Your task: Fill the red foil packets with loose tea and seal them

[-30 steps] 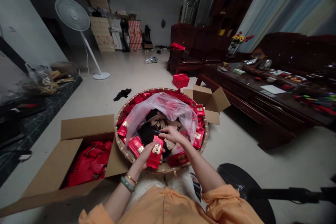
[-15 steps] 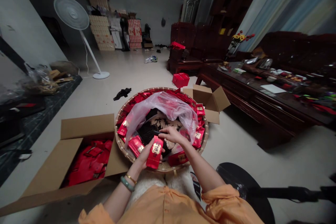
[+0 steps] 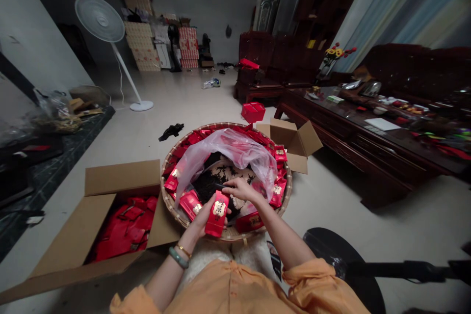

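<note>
My left hand (image 3: pixel 205 217) is wrapped round a red packet (image 3: pixel 216 216) with a gold label and dark lettering, tilted over the front of the round bamboo basket (image 3: pixel 166 206). Just above the packet's top end, my right hand (image 3: pixel 239 189) is closed on a short, dark, stick-like thing (image 3: pixel 220 186); what its far end is cannot be made out. Beneath the hand, dark loose leaves (image 3: pixel 206 181), resembling tea, lie in an opened clear plastic bag (image 3: pixel 235 144) with pale patches showing through. More red packets (image 3: pixel 191 204) ring the bag inside the basket.
On the left stands an open carton (image 3: pixel 123 176) full of red packets. Another open carton (image 3: pixel 298 140) sits behind the basket to the right, near a red box (image 3: pixel 253 111) and a long dark wooden table (image 3: pixel 331 127). A black round base (image 3: pixel 353 279) is at lower right.
</note>
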`<state>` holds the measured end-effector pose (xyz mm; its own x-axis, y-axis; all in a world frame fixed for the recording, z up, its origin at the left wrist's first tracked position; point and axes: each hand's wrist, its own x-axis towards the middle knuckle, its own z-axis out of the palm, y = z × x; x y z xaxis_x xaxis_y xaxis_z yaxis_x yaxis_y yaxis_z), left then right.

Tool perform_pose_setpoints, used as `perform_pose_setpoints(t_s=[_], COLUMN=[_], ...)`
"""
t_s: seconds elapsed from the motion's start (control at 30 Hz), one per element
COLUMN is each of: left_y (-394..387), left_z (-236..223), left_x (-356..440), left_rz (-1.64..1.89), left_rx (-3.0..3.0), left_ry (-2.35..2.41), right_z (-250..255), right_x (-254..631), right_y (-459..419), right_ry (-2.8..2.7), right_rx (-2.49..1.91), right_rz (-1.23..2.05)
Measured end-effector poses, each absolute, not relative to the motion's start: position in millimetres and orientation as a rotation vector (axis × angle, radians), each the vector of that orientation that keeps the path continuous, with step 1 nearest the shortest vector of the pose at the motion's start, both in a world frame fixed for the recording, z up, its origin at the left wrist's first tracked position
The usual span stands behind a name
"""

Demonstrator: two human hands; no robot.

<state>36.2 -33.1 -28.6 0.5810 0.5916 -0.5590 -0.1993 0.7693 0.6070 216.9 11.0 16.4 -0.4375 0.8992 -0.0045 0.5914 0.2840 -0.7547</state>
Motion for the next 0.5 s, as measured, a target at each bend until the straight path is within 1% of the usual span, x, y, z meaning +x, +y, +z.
perform_pose_setpoints(t_s=[0.23,0.5], left_y=[-32.0,-33.2], left_z=[-32.1,-22.7], left_x=[35.4,37.0], left_rz=[0.478,0.465], left_rx=[0.516,0.524], left_ry=[0.827,0.867], right_z=[15.8,14.6], right_x=[216.8,217.5], right_y=[11.4,10.9], right_ry=[-2.134,-2.140], right_rx=[-1.354,-1.341], right_rz=[0.986,0.972])
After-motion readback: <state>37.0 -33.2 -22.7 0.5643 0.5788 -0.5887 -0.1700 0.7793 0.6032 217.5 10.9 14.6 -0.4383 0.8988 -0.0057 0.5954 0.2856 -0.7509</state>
